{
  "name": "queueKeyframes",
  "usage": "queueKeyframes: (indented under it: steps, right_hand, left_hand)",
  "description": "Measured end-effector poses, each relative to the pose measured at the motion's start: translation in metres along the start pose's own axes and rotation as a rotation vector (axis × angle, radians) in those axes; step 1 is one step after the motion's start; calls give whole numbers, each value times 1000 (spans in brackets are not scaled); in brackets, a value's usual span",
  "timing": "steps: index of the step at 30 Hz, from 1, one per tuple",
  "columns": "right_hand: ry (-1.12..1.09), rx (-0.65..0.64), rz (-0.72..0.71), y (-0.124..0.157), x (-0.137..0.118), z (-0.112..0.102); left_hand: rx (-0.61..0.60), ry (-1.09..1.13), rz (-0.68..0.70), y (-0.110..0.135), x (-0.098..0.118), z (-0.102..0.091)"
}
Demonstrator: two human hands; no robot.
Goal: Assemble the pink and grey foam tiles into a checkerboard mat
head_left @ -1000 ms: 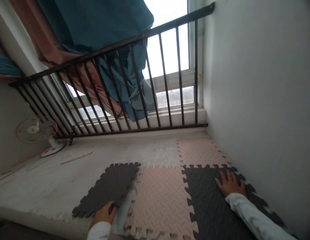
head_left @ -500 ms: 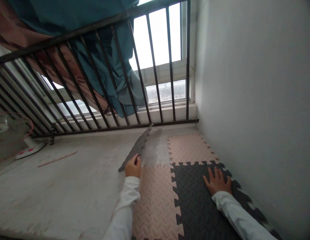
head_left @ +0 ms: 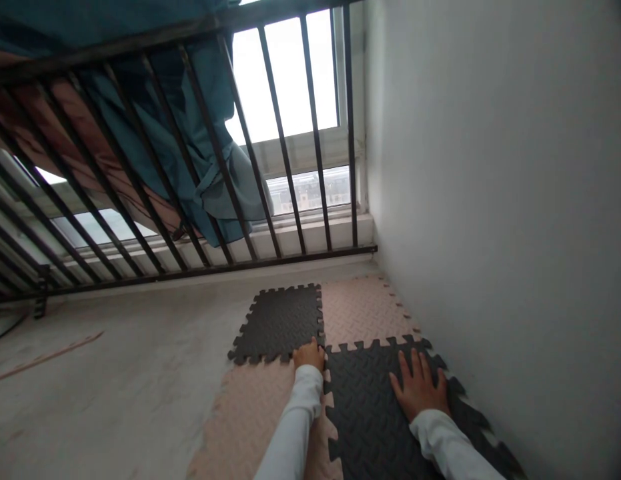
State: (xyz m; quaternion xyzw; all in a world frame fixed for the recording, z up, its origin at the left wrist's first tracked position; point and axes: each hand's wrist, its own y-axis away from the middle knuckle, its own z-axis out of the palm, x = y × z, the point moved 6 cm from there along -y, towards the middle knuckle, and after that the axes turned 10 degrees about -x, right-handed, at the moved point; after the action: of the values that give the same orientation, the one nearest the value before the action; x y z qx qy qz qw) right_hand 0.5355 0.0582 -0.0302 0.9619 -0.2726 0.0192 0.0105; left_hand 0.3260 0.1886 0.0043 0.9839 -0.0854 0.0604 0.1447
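Note:
My left hand (head_left: pixel 309 355), its fingers curled, is closed on the near right corner of a black foam mat tile (head_left: pixel 283 321). That tile lies flat on the floor, its right edge along a pink foam tile (head_left: pixel 363 308) and its near edge along another pink tile (head_left: pixel 257 407). Whether the teeth there are locked together I cannot tell. Fingers spread, my right hand (head_left: pixel 421 387) rests flat on a second black tile (head_left: pixel 367 407) beside the wall.
A black metal railing (head_left: pixel 205 270) runs across the far side, with teal and pink curtains (head_left: pixel 190 153) behind it at the window. On the right rises a white wall (head_left: pixel 500 200). A thin pink strip (head_left: pixel 55 357) lies on the concrete floor (head_left: pixel 140 393) at left.
The black tile, tilted up in my left hand before, now lies flat between the pink tiles. My left hand has moved to its near right corner. My right hand stays on its tile.

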Motion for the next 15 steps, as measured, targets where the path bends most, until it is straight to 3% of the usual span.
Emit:
queueKeyframes:
  steps: [15]
  right_hand:
    - [54,-28,16,0,-1,-2]
  left_hand:
    - [-6,-108,-17,-24,14,3]
